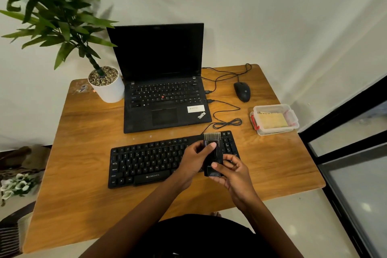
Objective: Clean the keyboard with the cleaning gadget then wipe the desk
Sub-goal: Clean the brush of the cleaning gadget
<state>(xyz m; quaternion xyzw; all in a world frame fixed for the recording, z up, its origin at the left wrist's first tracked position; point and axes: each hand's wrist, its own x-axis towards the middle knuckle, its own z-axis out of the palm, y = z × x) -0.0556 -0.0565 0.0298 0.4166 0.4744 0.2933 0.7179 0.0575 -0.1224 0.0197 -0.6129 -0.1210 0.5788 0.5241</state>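
Soft, even indoor light. Faint leaf shadows on the pale plain wall behind the green leafy plant. Mild sheen across the brown wooden desk. Wide-angle bending at edges; slight overall softness.

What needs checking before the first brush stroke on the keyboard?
1. Grip: left hand and right hand both hold the black handheld cleaning gadget: ok.
2. Grey brush bristles exposed, pointing away from the person: ok.
3. Bristles touching the black full-size keyboard: cannot tell.
4. Keyboard flat on the brown wooden desk: ok.
5. Coiled black cable lies beyond the keyboard's far edge, off the keys: ok.
6. Yellow cloth for wiping sits in the clear plastic box: ok.
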